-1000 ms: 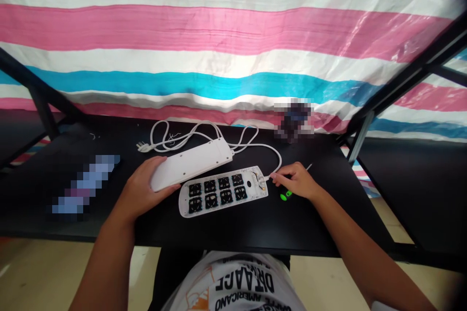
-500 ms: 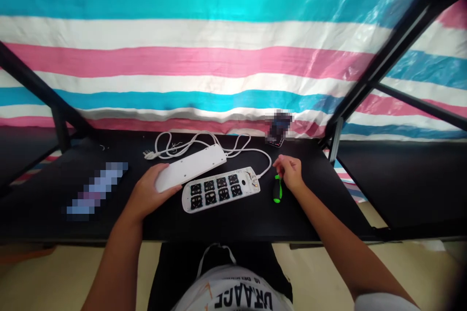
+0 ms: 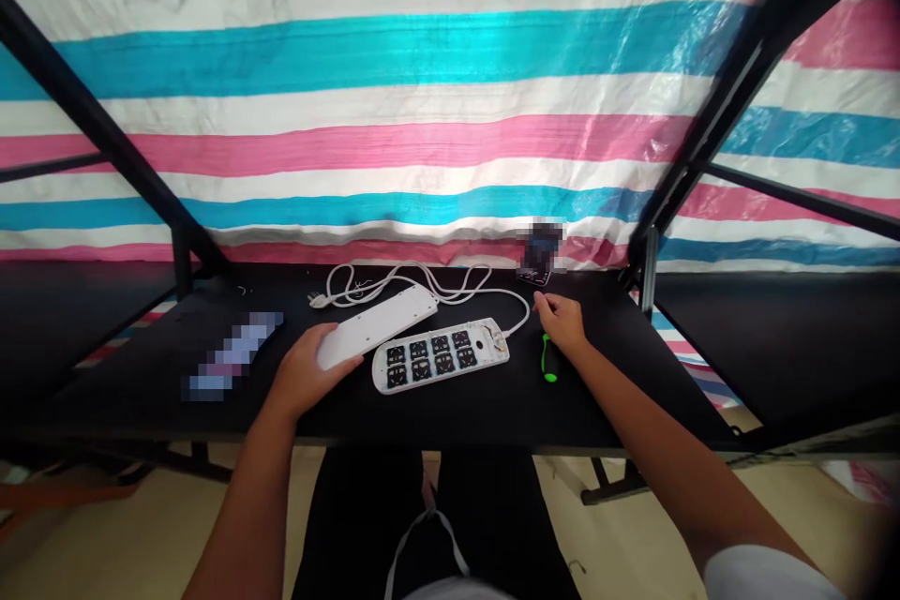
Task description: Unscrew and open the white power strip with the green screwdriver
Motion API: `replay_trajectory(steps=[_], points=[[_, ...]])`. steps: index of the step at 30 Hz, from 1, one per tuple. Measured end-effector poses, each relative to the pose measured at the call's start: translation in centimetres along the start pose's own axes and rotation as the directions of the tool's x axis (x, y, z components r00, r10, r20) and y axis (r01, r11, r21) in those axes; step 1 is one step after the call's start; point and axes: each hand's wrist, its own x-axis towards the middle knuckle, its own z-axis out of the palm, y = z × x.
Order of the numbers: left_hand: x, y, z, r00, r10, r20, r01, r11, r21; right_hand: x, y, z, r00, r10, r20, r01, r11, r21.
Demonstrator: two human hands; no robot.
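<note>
My left hand (image 3: 309, 375) grips the near end of a white power-strip cover (image 3: 376, 323), fingers curled over its edge. Beside it lies the strip's other half (image 3: 440, 354), opened, with black socket inserts showing and a white cord (image 3: 422, 281) looping back to a plug (image 3: 319, 300). My right hand (image 3: 561, 319) rests on the black table (image 3: 457, 408) just right of the strip's cord end, fingers loosely apart and holding nothing. A green-handled screwdriver (image 3: 549, 361) lies under and in front of that hand.
A blurred flat object (image 3: 232, 354) lies on the table's left part. A blurred dark object (image 3: 540, 253) stands at the back edge. Black frame bars (image 3: 696, 131) rise on both sides. A striped tarp (image 3: 422, 112) hangs behind the table.
My head has pulled back and up, so the table looks smaller. My right hand let go of the screwdriver and moved slightly back. The left hand keeps its hold on the cover.
</note>
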Motion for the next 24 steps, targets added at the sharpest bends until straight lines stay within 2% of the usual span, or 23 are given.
replay_trajectory(steps=[6,10,16,24], points=[[0.5,-0.4,0.2,0.995,-0.085,-0.042,0.083,0.995,-0.054,0.6,0.6,0.0,0.997,0.041,-0.069,-0.040,0.999,0.021],[0.8,-0.6,0.3,0.996,-0.066,-0.058,0.063,0.997,-0.044,1.4,1.3,0.1,0.987,0.101,-0.124,-0.096,0.994,0.052],[0.8,-1.0,0.3,0.999,-0.028,-0.045,0.027,0.999,-0.026,1.7,2.0,0.5,0.983,0.132,-0.127,-0.126,0.991,0.054],[0.6,-1.5,0.5,1.000,0.010,-0.014,-0.010,1.000,0.001,1.5,2.3,0.8,0.989,0.086,-0.116,-0.088,0.996,-0.010]])
